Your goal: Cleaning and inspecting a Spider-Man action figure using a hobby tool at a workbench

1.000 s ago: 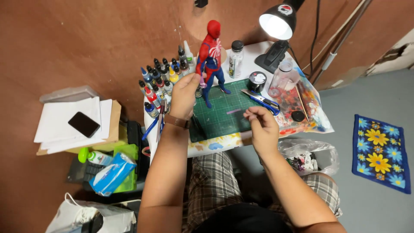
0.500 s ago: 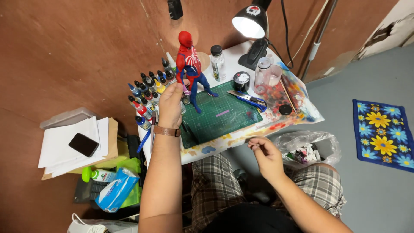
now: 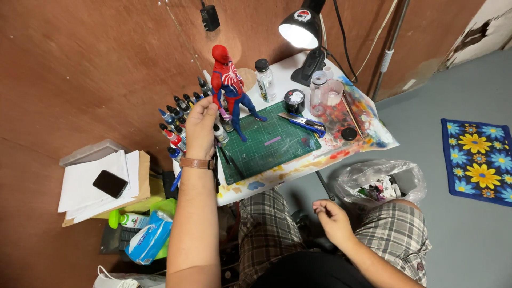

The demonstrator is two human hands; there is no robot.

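A red and blue action figure [image 3: 230, 90] stands with legs apart on a green cutting mat [image 3: 269, 146] on the small white table [image 3: 368, 136]. My left hand [image 3: 200, 127], a brown strap on its wrist, reaches up over the mat's left edge, and its fingertips grip the figure at the arm and hip. Rows of small paint bottles [image 3: 175, 125] stand just left of that hand. My right hand [image 3: 332, 214] hangs below the table's front edge over my checked shorts, fingers loosely curled and holding nothing.
A lit black desk lamp [image 3: 302, 29], a clear bottle [image 3: 265, 80], a black jar [image 3: 294, 100], plastic cups [image 3: 322, 92] and a blue utility knife [image 3: 303, 121] crowd the table's back. At left are papers with a phone [image 3: 110, 183]. A plastic bag [image 3: 380, 184] lies on the floor at right.
My right hand has come off the table's front edge and dropped down over my lap. The left hand stays at the figure. The view has shifted, so the table sits further right.
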